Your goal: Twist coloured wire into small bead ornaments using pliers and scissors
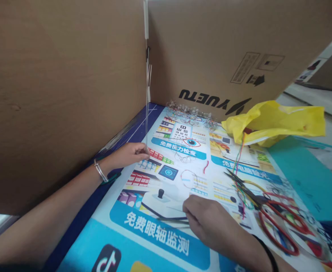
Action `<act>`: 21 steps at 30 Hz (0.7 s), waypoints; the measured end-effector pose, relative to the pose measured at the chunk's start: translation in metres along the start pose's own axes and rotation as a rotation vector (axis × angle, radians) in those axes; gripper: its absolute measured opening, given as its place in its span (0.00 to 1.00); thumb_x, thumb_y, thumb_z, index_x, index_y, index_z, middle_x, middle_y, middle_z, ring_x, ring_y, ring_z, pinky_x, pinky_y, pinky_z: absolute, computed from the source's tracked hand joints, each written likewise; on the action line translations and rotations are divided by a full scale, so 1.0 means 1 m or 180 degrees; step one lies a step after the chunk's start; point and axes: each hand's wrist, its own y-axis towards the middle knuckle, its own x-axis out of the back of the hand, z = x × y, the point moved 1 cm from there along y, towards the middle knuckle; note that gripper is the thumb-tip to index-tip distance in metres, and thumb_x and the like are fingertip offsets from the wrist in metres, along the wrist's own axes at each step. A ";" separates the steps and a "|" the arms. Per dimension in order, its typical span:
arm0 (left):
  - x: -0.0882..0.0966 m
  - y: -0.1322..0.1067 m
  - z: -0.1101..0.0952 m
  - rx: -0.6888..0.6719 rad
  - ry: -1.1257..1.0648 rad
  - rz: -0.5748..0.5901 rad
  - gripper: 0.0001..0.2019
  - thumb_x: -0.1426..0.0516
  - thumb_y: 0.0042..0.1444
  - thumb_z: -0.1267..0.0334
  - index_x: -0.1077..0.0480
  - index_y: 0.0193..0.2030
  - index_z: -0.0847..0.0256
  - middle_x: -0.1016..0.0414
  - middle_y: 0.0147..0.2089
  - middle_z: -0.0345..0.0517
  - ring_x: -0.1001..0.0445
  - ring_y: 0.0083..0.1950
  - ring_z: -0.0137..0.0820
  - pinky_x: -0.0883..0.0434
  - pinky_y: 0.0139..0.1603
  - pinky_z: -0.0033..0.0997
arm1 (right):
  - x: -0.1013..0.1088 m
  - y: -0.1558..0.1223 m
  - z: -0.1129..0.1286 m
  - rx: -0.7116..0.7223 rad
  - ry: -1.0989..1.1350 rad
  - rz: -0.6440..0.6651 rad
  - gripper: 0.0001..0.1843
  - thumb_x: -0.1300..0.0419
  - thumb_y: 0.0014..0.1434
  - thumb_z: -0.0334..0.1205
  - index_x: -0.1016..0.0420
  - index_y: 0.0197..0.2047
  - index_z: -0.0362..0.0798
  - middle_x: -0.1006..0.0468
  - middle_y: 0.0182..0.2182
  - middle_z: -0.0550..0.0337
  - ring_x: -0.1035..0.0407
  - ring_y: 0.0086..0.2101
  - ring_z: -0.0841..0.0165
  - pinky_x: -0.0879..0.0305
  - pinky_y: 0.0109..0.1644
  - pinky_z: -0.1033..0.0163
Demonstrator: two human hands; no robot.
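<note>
My left hand (134, 154) is closed in a pinch on the lower end of thin, pale strands (147, 113). They hang taut from a dark clip (148, 53) at the corner of the cardboard walls. Lower and to the right, my right hand (204, 215) is curled shut, palm down, above the printed sheet. Thin grey prongs, like tweezers (171, 221), stick out to the left from its fingers; the rest is hidden in the fist. Right of this hand lie scissors with red handles (279, 223) and dark blades, beside coloured threads (241, 189).
Cardboard walls (69, 75) (211, 45) rise at left and back. Tangled wire with small beads (191, 113) lies along the back wall. A yellow plastic bag (290, 121) sits at the right, near a teal sheet (299, 177). A thin loop (189, 178) and short red piece (206, 167) lie mid-sheet.
</note>
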 end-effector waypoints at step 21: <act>-0.073 -0.026 -0.059 -0.0252 0.0027 0.0273 0.05 0.48 0.56 0.66 0.31 0.33 0.60 0.28 0.28 0.35 0.31 0.30 0.25 0.37 0.31 0.24 | -0.011 0.028 -0.013 -0.0715 0.2861 -0.1166 0.03 0.44 0.52 0.37 0.32 0.32 0.48 0.28 0.25 0.64 0.33 0.26 0.74 0.38 0.28 0.70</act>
